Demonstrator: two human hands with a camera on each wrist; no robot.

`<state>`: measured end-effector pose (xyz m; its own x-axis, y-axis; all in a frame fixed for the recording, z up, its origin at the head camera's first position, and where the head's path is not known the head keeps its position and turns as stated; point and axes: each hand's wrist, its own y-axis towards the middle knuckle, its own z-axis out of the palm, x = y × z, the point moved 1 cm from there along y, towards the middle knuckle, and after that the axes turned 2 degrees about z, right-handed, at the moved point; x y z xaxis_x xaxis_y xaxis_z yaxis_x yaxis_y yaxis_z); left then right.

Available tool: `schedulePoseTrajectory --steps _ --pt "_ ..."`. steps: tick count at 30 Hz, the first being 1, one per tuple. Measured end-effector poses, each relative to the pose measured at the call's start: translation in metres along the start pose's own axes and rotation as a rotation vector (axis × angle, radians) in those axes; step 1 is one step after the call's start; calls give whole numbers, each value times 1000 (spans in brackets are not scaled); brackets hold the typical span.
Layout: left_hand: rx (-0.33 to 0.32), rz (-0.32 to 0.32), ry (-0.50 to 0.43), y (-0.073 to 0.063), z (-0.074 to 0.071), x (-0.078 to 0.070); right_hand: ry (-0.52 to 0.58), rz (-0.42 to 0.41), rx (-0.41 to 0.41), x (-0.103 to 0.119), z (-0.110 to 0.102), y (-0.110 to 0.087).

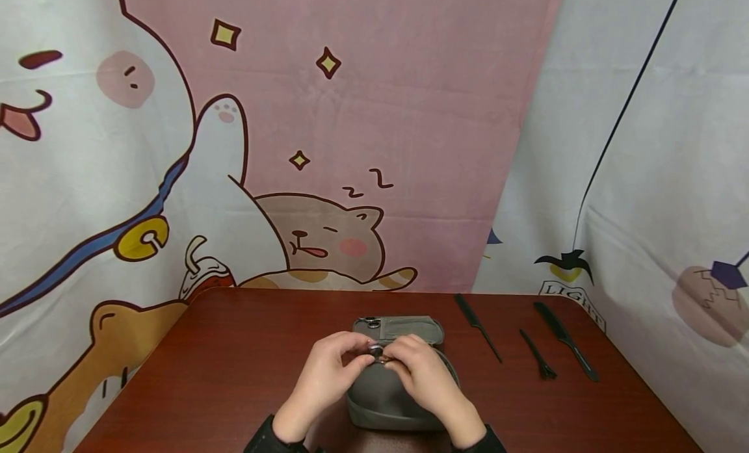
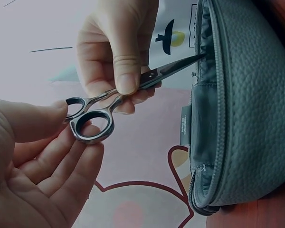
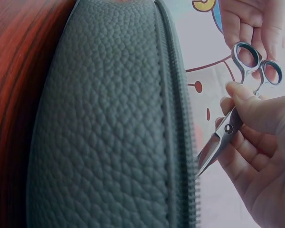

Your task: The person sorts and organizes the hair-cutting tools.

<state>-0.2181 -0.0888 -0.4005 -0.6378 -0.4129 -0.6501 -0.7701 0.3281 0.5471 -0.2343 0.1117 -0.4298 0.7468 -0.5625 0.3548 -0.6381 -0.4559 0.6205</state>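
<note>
Metal scissors (image 2: 173,69) are held by both hands over a grey-green leather zip pouch (image 1: 389,398). My left hand (image 1: 328,372) pinches the finger rings between thumb and fingertips. With its thumb in front and fingers behind, my right hand (image 1: 427,381) grips the shanks near the pivot screw. The blades look nearly closed and point toward the unzipped mouth of the pouch in the left wrist view. Dark lining (image 2: 205,123) shows inside that mouth. Behind the hands, the pouch's lid (image 1: 409,326) lies folded back, with small metal rings (image 1: 372,322) at its left end.
On the reddish-brown table (image 1: 234,362), a pointed-tail comb (image 1: 476,326), a dark hair clip (image 1: 535,355) and a handled comb (image 1: 566,339) lie right of the pouch. A cartoon-printed cloth (image 1: 409,134) hangs behind the table.
</note>
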Motion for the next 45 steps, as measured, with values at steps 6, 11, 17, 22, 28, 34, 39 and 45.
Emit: schedulePoseTrajectory --steps 6,11,17,22,28,34,39,45 --pt "3 7 30 0 1 0 -13 -28 15 -1 -1 0" --pt "4 9 54 1 1 -1 -22 -56 17 -1 -2 0" --pt "-9 19 61 1 1 0 -32 -40 39 -1 -3 0" --pt "-39 27 58 1 2 2 -23 -14 39 -1 -3 2" --pt "-89 3 65 2 1 7 19 49 39 -2 -5 0" --pt "-148 -90 23 3 -5 14 76 131 35 -5 -12 -5" --pt "-162 -194 -82 3 -10 21 102 173 41 -9 -18 -11" --pt "-169 -278 -180 3 -20 33 210 240 26 -22 -30 -17"
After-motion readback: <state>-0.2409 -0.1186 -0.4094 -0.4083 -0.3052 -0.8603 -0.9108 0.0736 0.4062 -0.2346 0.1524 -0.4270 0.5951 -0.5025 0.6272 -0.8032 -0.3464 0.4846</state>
